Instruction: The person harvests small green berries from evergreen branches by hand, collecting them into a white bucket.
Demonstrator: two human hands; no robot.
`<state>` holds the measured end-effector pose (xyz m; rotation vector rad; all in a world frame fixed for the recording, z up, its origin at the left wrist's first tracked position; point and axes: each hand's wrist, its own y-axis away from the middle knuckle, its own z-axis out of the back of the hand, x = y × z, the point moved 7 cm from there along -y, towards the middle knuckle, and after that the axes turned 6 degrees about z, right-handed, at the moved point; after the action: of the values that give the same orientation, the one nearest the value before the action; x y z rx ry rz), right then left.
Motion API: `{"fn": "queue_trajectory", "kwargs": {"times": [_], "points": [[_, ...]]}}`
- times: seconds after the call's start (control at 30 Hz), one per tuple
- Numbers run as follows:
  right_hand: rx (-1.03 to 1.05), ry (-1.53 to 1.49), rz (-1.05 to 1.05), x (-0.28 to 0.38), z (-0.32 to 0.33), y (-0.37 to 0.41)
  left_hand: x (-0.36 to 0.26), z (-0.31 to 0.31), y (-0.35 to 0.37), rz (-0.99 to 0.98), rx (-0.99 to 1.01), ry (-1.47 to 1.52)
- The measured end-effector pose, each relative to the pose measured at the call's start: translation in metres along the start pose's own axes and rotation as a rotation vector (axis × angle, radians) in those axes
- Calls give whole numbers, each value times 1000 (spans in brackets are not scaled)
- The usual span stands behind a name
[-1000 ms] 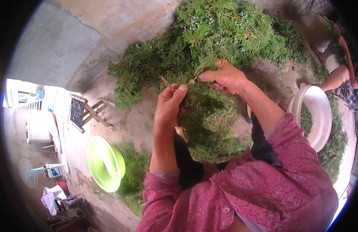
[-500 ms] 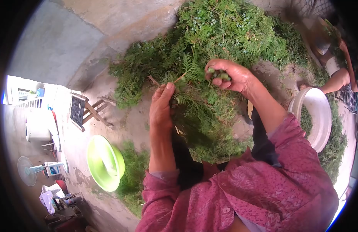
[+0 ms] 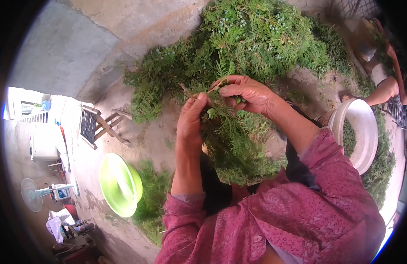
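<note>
A folding stool (image 3: 90, 126) and a fan (image 3: 32, 194) stand on grey concrete floor (image 3: 87, 176).

Glares white at the far-left opening (image 3: 14, 103) and lower right; curves toward black, vignetted edges; dims at lower left; looks slightly soft.

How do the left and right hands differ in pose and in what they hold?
The left hand grips a woody stem, while the right hand pinches a leafy sprig. The right hand also has green berries by its curled fingers; the left hand's palm is hidden. The left forearm points nearly straight ahead, while the right forearm slants inward. Both hands are bare.
</note>
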<state>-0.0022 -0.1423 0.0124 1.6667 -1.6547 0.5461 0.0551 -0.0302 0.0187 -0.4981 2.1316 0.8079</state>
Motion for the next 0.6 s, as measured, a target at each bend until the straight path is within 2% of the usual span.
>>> {"fn": "queue_trajectory", "kwargs": {"times": [0.07,0.2,0.27,0.3,0.33,0.37,0.4,0.47,0.5,0.53,0.6], "points": [[-74,4,7,0,5,0,1,-3,0,10,32,-10],[-40,137,9,-4,9,-4,2,-4,0,-14,10,-43],[-126,585,120,3,17,-9,3,-6,3,-17,-3,-82],[-129,583,121,0,24,-13,-2,-7,6,-85,-47,-131],[-158,729,126,-1,34,-17,-8,-7,8,-152,-87,-184],[-189,876,129,-1,43,-17,-9,-3,5,-148,-81,-188],[-190,878,128,4,41,-13,-14,11,2,-182,-147,-183],[-94,196,10,10,25,-3,-21,22,0,-223,-226,-166],[-47,61,28,17,19,2,-23,25,1,-224,-306,-194],[-42,61,23,16,22,2,-24,28,3,-224,-384,-223],[95,-218,28,20,14,2,-22,23,3,-253,-404,-249]]}}
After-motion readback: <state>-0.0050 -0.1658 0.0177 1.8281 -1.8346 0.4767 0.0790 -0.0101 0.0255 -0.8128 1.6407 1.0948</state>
